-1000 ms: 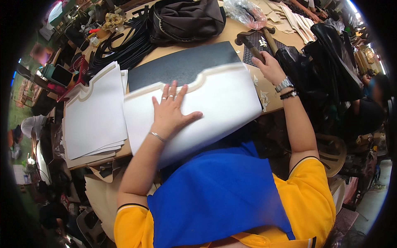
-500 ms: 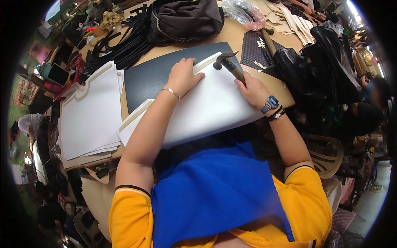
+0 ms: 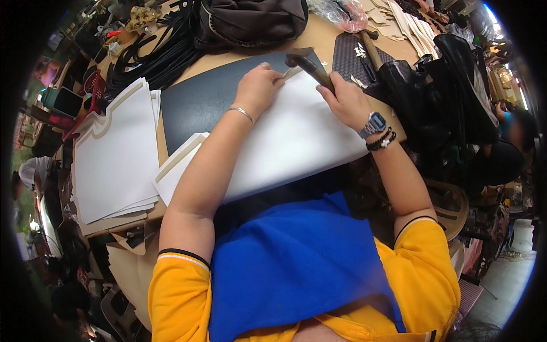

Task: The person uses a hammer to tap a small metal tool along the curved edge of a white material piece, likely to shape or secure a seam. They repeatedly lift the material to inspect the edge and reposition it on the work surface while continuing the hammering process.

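Note:
A white sheet (image 3: 296, 137) with a pale folded strip along its far edge lies slanted in front of me, partly over a dark flat board (image 3: 199, 97). My left hand (image 3: 259, 88) is at that far edge, fingers curled and closed on the strip; the fingertips are partly hidden. In my right hand (image 3: 346, 102) is a hammer (image 3: 313, 69), gripped by its handle, the thumb lying along it. Its slightly blurred head is over the sheet's far edge, just right of my left fingers. I cannot tell whether it touches the sheet.
Left of the board lies a stack of white cut sheets (image 3: 117, 154). Black strips (image 3: 151, 65) and a dark bag (image 3: 250, 23) are at the back. Another hammer (image 3: 371, 50) rests on a dark textured piece (image 3: 346, 57) at back right, beside black glossy material (image 3: 401, 85).
The hammer head has shifted left and away from me, closer to my left hand. My left hand has moved slightly along the folded edge, its fingers more closed.

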Available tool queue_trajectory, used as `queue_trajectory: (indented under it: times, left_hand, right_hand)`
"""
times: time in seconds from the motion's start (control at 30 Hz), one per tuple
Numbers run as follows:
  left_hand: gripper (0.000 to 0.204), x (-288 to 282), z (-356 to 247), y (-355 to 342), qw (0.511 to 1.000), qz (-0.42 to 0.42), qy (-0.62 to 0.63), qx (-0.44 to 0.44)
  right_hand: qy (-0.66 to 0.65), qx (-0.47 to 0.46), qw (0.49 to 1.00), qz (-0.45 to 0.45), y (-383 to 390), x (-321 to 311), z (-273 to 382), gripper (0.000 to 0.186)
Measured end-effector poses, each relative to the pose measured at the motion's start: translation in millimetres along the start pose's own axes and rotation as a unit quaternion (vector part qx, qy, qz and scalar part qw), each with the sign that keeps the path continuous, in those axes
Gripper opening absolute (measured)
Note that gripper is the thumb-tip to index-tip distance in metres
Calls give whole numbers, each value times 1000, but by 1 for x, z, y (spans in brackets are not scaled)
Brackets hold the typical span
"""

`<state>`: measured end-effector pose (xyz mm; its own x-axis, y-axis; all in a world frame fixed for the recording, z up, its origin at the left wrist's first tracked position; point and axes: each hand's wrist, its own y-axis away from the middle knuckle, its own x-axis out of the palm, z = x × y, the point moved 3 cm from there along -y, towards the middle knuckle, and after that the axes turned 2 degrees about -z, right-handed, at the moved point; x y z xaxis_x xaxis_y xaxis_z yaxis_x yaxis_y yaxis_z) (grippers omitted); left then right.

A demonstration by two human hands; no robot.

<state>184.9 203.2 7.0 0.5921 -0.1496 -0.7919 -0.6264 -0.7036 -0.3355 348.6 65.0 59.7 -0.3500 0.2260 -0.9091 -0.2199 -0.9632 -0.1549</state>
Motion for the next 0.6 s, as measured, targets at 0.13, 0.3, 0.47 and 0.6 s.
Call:
queue_trajectory:
  times: [0.13, 0.3, 0.47, 0.6]
  left_hand:
    - [17, 9, -7, 5, 979, -30, -154, 131]
    - [15, -9, 15, 5, 998, 59, 26, 22]
    - [20, -18, 8, 21, 998, 44, -4, 45]
    - [24, -29, 5, 26, 995, 93, 16, -14]
  right_hand:
    - [119, 11, 990, 81, -18, 6, 8, 33]
    - [73, 34, 991, 102, -22, 11, -8, 37]
    - [-150, 2, 988, 20, -9, 23, -9, 42]
    - [-137, -4, 990, 44, -14, 21, -6, 41]
